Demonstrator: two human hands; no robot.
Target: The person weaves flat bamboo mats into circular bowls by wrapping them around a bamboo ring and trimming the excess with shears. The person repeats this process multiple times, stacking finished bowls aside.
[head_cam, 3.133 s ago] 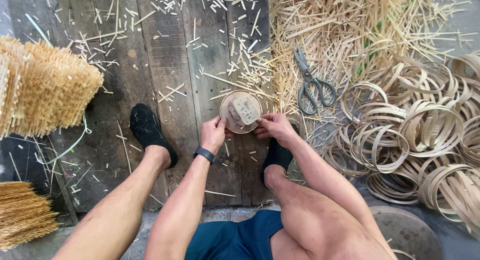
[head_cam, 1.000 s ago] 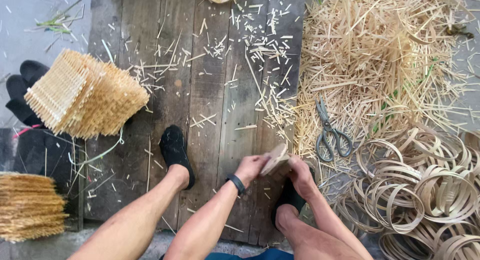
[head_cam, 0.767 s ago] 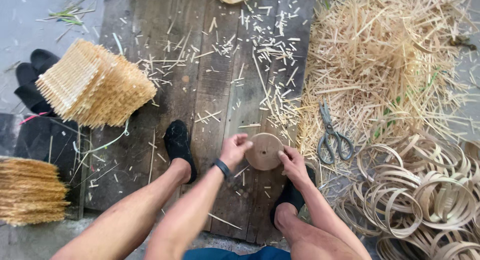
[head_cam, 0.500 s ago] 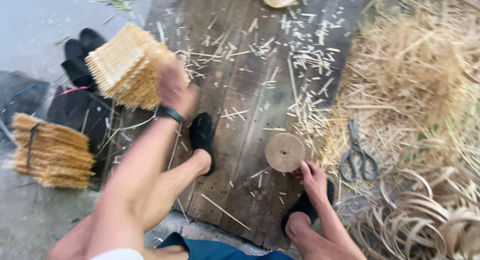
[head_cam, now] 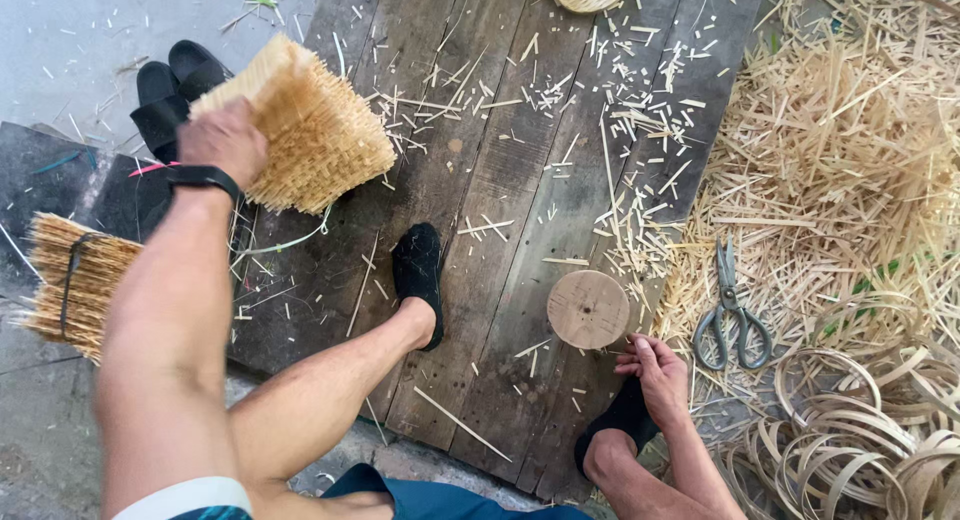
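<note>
My left hand (head_cam: 222, 140) is way up in the upper left of the frame, fingers clamped on the near edge of the bundle of cut bamboo sticks (head_cam: 300, 130), gripping the packed end, probably so the sticks stay together. My right hand (head_cam: 660, 375) sits low, right of centre, fingers loosely curled and holding nothing, fingertips just beside the round wooden disc (head_cam: 588, 308), which lies flat on the plank floor (head_cam: 500, 180) where it's easy to reach. Scissors (head_cam: 730, 315) lie just right of that hand, on the edge of the straw-coloured offcut heap (head_cam: 850, 130). Coiled bamboo strips (head_cam: 860, 440) fill the lower right. A tied bundle of sticks (head_cam: 75, 280) waits at the left edge, black slippers (head_cam: 175, 85) above it.
</note>
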